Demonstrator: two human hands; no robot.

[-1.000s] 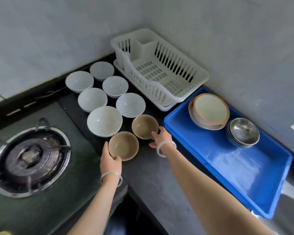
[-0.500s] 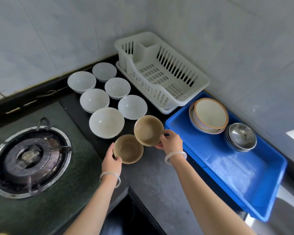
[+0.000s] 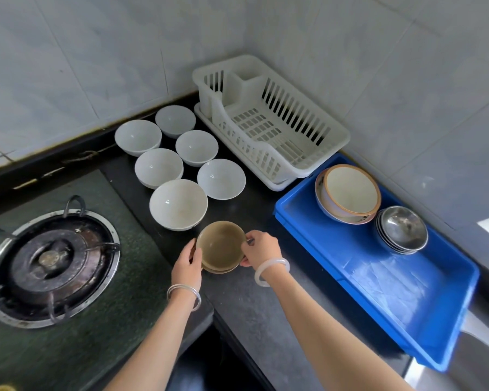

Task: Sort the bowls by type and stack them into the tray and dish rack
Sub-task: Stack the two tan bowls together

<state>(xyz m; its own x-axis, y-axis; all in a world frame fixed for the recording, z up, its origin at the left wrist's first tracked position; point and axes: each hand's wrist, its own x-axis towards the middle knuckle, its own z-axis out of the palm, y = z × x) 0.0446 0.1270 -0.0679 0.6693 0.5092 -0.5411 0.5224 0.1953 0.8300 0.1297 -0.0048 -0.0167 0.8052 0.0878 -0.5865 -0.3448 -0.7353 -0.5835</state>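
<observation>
My right hand (image 3: pixel 261 248) and left hand (image 3: pixel 187 263) pinch opposite rims of the 2 nested brown bowls (image 3: pixel 221 246); the blue tray (image 3: pixel 350 249) lies right, nearer my right.

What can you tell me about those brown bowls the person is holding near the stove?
The two round, olive-brown glazed bowls look ceramic and sit nested, one inside the other, upright and empty, the lower one showing only as a rim below. The stack sits at the front of the dark stone counter, though contact is unclear. The left hand cups its left side; the right hand pinches its right rim.
</observation>
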